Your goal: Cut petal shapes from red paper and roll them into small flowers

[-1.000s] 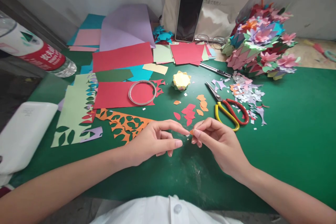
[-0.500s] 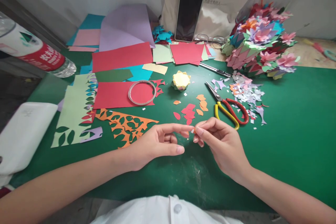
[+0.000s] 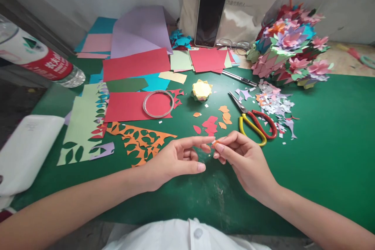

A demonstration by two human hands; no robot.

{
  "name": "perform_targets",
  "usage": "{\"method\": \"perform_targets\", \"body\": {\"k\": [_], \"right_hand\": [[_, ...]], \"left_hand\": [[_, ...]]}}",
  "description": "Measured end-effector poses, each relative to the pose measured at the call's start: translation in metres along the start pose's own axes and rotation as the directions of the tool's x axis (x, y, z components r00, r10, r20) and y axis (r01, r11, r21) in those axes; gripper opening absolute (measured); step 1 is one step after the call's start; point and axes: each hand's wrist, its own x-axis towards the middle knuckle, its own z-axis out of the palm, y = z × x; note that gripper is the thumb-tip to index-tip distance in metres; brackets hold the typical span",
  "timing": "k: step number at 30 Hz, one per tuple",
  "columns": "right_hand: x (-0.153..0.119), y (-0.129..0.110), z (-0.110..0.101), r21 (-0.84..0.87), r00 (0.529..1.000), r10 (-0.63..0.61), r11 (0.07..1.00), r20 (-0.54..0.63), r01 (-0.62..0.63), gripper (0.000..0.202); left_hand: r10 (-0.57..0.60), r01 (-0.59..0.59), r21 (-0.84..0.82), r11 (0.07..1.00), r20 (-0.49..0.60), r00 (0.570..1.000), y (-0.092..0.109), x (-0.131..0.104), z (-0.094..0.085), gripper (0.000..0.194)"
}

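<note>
Between its thumb and fingertips, my right hand (image 3: 244, 160) pinches a small orange paper petal (image 3: 216, 142). A tiny white piece (image 3: 213, 142) shows at the petal's end, against the index fingertip of my left hand (image 3: 175, 160). That hand's index finger and thumb are stretched out and apart, with the other fingers curled. Just beyond the hands lie red paper petals (image 3: 211, 123) and loose orange petals (image 3: 226, 116). A round yellow folded-paper piece (image 3: 202, 90) stands farther back. Scissors (image 3: 254, 125) with yellow and red handles lie beyond my right hand.
A tape roll (image 3: 158, 104) rests on red paper (image 3: 125, 106). Cut orange paper (image 3: 146, 139) lies near my left forearm. Paper scraps (image 3: 277, 101), a utility knife (image 3: 240, 78), paper flowers (image 3: 293, 50), a phone (image 3: 213, 8) and a bottle (image 3: 38, 54) surround the work area.
My right hand has shifted slightly left, bringing the orange petal against the left index fingertip. More of the petal shows now. The left hand stays almost in place.
</note>
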Motion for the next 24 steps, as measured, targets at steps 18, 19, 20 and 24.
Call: {"method": "perform_targets", "body": {"k": [18,19,20,24], "right_hand": [[-0.0004,-0.0054,-0.0024,-0.122,0.998,0.009,0.993,0.069,-0.001,0.018],[-0.0003,-0.0057,-0.0024,-0.136,0.997,0.007,0.991,0.073,0.003,0.019],[-0.0002,-0.0059,-0.0023,-0.148,0.997,0.005,0.989,0.080,0.006,0.020],[-0.0004,-0.0052,-0.0022,-0.186,0.993,0.008,0.982,0.114,0.014,0.020]], "left_hand": [[0.065,-0.062,0.169,0.984,-0.014,0.998,-0.0068,-0.0022,0.0020,0.051],[0.076,-0.073,0.187,0.980,-0.009,0.997,-0.0072,-0.0023,0.0019,0.050],[0.089,-0.085,0.203,0.975,-0.008,0.996,-0.0075,-0.0025,0.0019,0.049],[0.130,-0.120,0.223,0.967,-0.032,0.991,-0.0075,-0.0030,0.0029,0.041]]}}
